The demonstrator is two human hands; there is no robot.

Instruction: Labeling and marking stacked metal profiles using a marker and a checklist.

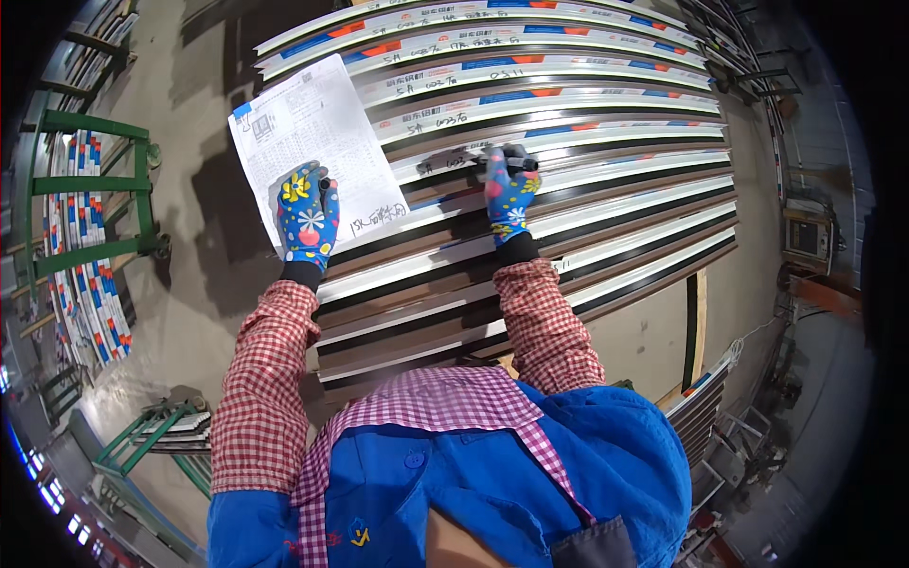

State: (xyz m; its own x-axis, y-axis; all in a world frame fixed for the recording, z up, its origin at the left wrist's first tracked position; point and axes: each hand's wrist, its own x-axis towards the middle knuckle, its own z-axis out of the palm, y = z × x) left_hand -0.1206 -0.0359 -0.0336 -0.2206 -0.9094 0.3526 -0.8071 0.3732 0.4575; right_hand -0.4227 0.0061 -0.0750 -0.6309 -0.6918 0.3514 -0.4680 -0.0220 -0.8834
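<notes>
My left hand [309, 213], in a blue flowered glove with dark fingertips, is closed on a printed sheet of paper [355, 151], pinching its lower left part. The sheet lies tilted over the left ends of long metal profiles [568, 130] with white film strips. Handwriting shows at its lower right corner. In a matching glove, my right hand [511, 194] grips a black marker [524, 165] above one profile in the middle of the row. Dark handwritten marks stand on that strip just left of the hand. The marker's tip is hard to make out.
More profiles lie side by side, beyond and nearer than my hands. Green metal racks [95, 185] stand on the left, one with film-covered profiles [90, 284]. Another green rack [166, 435] is at the lower left. A wooden bar [698, 327] and dark stacked profiles [699, 417] lie to the right.
</notes>
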